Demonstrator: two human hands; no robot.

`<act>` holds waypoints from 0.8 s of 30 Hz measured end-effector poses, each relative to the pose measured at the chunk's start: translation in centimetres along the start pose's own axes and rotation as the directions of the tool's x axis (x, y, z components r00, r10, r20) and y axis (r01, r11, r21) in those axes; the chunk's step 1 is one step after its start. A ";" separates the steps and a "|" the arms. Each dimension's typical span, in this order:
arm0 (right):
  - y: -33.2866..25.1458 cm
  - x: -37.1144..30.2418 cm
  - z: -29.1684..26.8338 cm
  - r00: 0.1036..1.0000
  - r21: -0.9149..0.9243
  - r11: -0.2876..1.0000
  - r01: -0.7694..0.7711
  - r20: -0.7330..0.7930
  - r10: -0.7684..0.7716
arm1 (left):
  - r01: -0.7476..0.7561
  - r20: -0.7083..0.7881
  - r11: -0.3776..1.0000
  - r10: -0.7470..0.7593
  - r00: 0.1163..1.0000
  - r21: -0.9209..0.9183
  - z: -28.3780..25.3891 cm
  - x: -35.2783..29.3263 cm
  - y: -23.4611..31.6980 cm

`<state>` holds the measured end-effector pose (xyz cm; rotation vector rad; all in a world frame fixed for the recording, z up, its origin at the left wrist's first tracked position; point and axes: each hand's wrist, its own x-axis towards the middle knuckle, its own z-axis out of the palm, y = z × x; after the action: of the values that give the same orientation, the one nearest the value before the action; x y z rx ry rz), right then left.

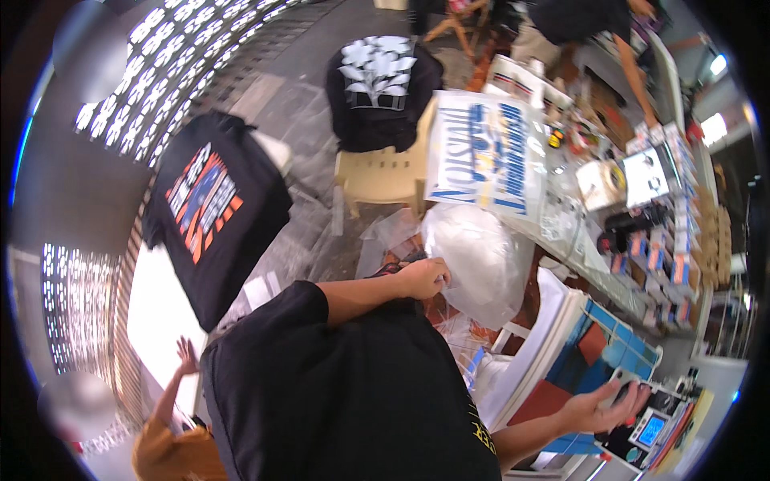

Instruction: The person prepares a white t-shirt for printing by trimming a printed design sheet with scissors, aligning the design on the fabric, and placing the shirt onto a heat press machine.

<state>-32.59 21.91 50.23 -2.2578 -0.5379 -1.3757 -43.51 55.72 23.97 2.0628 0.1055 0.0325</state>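
My left hand [425, 278] is closed in front of my black shirt. Its fingertips pinch the near edge of a large, puffed-up clear plastic bag [473, 252]. Out to the right, my right hand [605, 407] is stretched with its fingers apart, beside a machine with a blue-lit display [651, 430]. Close to those fingers is a small grey and dark piece; whether they touch it I cannot tell. A white printed sheet or bag [481, 152] with blue lettering lies on the table edge beyond the clear bag.
A black T-shirt with an orange print [204, 204] stands at left. Another with a white plant print [381, 88] covers a cream plastic chair [381, 176]. A cluttered worktable [565, 216] runs along the right. One person's hand [187, 357] is at lower left; another person's arm [634, 80] reaches over the table.
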 end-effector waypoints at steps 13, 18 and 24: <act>-8.8 -32.6 17.2 -0.606 0.252 0.957 -0.146 0.742 -0.287 | 0.495 -0.830 0.867 -0.232 0.507 0.060 -15.0 -15.7 -10.3; -14.2 -35.3 22.2 -0.659 0.143 0.982 -0.127 0.728 -0.191 | 0.757 -0.948 0.652 -0.225 0.228 0.027 -22.3 -27.6 -14.9; -16.3 -41.3 30.5 -0.614 0.342 0.939 0.028 0.747 -0.254 | 0.934 -0.897 0.341 -0.373 0.235 0.103 -28.9 -36.6 -20.9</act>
<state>-36.93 48.12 3.36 -2.5228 -1.4927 1.6246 -83.24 87.64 20.10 2.2910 1.9460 0.3355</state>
